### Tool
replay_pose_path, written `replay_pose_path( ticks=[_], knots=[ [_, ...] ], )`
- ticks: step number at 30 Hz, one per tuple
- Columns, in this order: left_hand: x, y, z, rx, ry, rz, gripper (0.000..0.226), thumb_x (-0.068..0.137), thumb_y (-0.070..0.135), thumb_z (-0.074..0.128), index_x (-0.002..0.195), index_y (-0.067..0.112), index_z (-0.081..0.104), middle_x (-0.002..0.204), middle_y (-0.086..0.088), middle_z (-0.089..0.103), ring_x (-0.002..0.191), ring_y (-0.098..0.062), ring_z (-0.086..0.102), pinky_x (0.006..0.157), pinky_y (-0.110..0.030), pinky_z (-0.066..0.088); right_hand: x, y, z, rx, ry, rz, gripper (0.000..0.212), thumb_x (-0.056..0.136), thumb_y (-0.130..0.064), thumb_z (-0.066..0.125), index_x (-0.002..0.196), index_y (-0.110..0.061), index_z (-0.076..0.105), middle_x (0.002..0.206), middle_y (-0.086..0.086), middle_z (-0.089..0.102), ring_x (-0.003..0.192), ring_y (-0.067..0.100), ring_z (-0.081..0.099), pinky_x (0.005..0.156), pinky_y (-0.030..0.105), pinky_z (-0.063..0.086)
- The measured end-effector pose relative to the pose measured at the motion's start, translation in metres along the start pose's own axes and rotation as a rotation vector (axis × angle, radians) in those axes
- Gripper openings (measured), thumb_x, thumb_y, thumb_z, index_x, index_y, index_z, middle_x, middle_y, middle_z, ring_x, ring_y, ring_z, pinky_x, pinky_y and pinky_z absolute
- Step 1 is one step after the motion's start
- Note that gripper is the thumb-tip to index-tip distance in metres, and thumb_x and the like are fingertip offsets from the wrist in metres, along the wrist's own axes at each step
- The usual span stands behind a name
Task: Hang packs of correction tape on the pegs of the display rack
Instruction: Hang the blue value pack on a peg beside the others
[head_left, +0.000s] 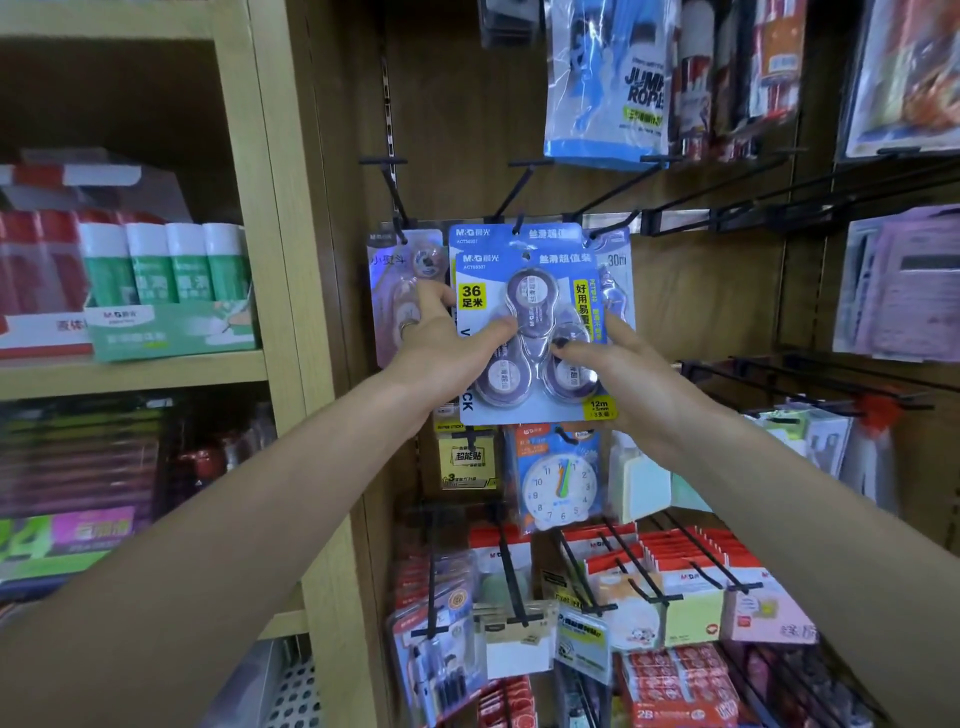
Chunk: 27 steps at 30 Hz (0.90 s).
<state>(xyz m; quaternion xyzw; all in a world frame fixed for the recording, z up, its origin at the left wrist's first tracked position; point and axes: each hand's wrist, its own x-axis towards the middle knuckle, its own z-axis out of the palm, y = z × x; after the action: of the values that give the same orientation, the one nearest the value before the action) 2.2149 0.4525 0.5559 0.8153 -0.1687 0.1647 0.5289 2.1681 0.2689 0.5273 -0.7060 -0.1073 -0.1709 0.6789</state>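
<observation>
While pack (535, 332) is gripped by left hand (447, 343) & right hand (618, 364), its hole should be lined up w/ peg (511, 195) above.

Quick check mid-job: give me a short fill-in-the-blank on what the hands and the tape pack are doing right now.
1. Both hands, left and right, hold one ____ correction tape pack.
2. The pack shows ____ tape dispensers.
3. Directly below it hangs a toy ____.
4. The green glue sticks stand on the shelf to the ____.

Missing words: blue; three; clock; left
</observation>
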Motion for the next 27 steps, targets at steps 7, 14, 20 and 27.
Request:
replay_pose_path(
  ticks=[7, 14, 20, 27],
  knots=[
    [-0.012, -0.001, 0.001, 0.106, 0.041, 0.096, 0.056, 0.086, 0.05, 0.078, 0.115, 0.021, 0.041, 0.13, -0.006, 0.047, 0.127, -0.025, 0.043, 0.107, -0.043, 0.045, -0.017, 0.009, -0.009, -0.071, 0.046, -0.103, 0.033, 0.101, -0.02, 0.067, 0.123, -0.044, 0.064, 0.108, -0.02, 0.079, 0.098, 0.001, 0.076, 0.094, 0.031, 0.061],
    [-0.005, 0.02, -0.009, -0.062, 0.059, 0.231, 0.051, 0.091, 0.034, 0.08, 0.111, 0.02, 0.036, 0.103, 0.002, 0.066, 0.081, -0.005, 0.065, 0.081, -0.033, 0.058, -0.008, -0.011, -0.001, -0.058, 0.076, -0.219, 0.03, 0.101, -0.021, 0.068, 0.123, -0.042, 0.064, 0.115, -0.011, 0.08, 0.105, 0.011, 0.077, 0.094, 0.036, 0.061],
    [0.012, 0.024, -0.011, -0.069, 0.094, 0.21, 0.051, 0.091, 0.035, 0.079, 0.112, 0.02, 0.035, 0.096, 0.006, 0.062, 0.083, -0.008, 0.067, 0.074, -0.025, 0.055, 0.018, -0.015, 0.001, 0.011, 0.08, -0.136, 0.027, 0.095, -0.02, 0.072, 0.12, -0.031, 0.071, 0.112, 0.0, 0.081, 0.106, 0.025, 0.078, 0.101, 0.055, 0.059],
    [0.021, 0.02, -0.009, -0.06, 0.098, 0.159, 0.05, 0.092, 0.04, 0.077, 0.116, 0.019, 0.039, 0.092, 0.006, 0.061, 0.095, -0.015, 0.069, 0.085, -0.036, 0.058, 0.035, -0.011, 0.001, 0.022, 0.099, -0.083, 0.028, 0.088, -0.021, 0.074, 0.115, -0.03, 0.073, 0.112, -0.001, 0.081, 0.107, 0.026, 0.077, 0.104, 0.055, 0.056]
  ],
)
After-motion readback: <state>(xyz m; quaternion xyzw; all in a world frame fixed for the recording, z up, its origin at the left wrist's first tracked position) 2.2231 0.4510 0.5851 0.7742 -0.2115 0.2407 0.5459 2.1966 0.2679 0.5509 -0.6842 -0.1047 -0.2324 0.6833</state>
